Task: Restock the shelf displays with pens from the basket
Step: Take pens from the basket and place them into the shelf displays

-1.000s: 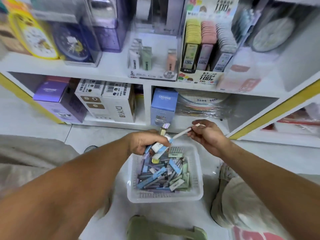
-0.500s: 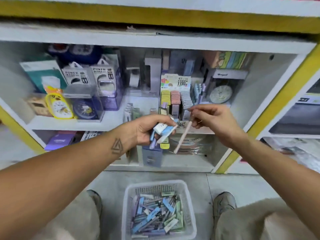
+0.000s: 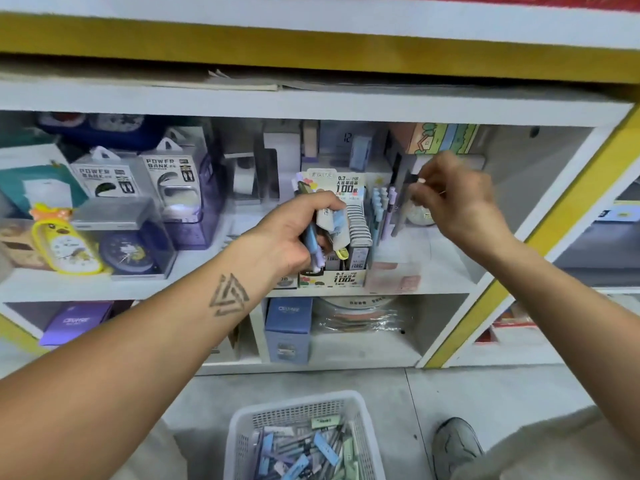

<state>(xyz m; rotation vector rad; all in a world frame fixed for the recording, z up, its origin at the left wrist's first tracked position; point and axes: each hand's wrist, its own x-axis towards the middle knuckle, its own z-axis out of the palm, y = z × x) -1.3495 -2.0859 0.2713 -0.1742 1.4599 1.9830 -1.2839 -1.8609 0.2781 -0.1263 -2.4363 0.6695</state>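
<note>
Two clear boxes [image 3: 105,174] read "POWER BANK". A lead-refill display box [image 3: 346,188] reads "0.7 HB" and "100". A blue box [image 3: 289,320] reads "CEUHEE".

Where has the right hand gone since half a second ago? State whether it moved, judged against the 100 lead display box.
Yes. The right hand, pinching a pen, moved up and rightwards from the lead display box, toward the upright pens beside it.

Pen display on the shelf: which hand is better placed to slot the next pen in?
Right. The right hand already pinches a single pen beside the upright pens in the display. The left hand grips a bundle of pens, lower and further left.
</note>
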